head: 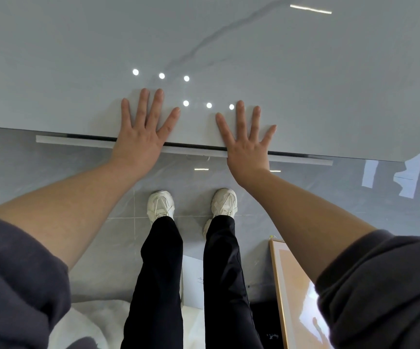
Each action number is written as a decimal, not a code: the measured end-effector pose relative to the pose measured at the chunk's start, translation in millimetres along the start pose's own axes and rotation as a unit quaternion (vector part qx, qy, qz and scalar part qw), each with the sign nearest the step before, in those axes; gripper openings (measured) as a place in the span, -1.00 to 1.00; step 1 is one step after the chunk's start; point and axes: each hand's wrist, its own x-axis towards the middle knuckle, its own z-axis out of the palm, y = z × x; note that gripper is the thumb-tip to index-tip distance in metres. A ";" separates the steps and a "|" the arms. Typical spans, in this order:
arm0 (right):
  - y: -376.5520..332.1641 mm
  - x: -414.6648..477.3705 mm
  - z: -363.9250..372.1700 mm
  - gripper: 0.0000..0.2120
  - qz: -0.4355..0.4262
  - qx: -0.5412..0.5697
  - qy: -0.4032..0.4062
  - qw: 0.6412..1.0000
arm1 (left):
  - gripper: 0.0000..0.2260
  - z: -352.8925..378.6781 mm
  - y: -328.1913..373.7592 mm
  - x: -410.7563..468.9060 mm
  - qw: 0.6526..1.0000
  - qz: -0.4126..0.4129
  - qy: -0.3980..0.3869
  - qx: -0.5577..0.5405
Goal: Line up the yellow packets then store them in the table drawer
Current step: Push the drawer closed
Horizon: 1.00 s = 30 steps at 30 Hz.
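Table (292,71), left hand (141,137) and right hand (246,147) spread flat at edge, drawer (78,142) beneath, framed picture (294,285) nearby

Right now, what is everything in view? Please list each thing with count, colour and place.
glossy marble-look table top: one, pale grey, upper half.
narrow drawer front: one, pale grey, under the table's near edge.
tiled floor: one, grey, below.
gold-framed picture: one, peach, on floor, lower right.
laced sports shoes: two, white, on floor.
long trousers: one pair, black, lower centre.
left hand: one, flat on table edge.
right hand: one, flat on table edge.
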 end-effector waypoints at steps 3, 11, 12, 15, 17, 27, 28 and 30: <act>0.7 -0.9 -0.9 -0.05 -0.003 -0.003 -0.001 1.000 | -0.26 -1.6 0.5 -1.3 1.000 0.000 -0.004 0.002; -0.1 -1.8 -3.8 -0.07 0.001 -0.010 -0.003 1.000 | -0.26 -6.9 2.0 -2.7 1.000 -0.007 -0.016 -0.012; -0.4 -1.5 -4.7 -0.07 0.001 -0.013 0.001 1.000 | -0.26 -7.2 1.9 -2.7 1.000 -0.007 -0.016 -0.013; -0.7 -1.7 -5.3 -0.06 0.007 -0.014 0.007 1.000 | -0.24 -11.5 2.4 -0.6 0.999 -0.016 -0.031 -0.020; -0.8 -2.8 -3.6 -0.06 0.009 -0.016 0.011 1.000 | -0.22 -11.6 4.2 0.1 0.999 -0.013 -0.035 -0.022; 3.0 1.0 -12.7 0.04 0.024 -0.005 -0.003 1.000 | -0.25 -18.1 3.4 1.1 0.998 -0.004 -0.063 0.004; 3.3 1.7 -13.9 0.05 0.022 -0.006 -0.006 1.000 | -0.25 -19.2 4.0 2.5 0.998 -0.007 -0.063 0.009; 3.7 2.7 -15.2 0.04 0.020 -0.005 -0.012 1.000 | -0.23 -22.5 4.9 5.8 0.998 -0.018 -0.060 0.016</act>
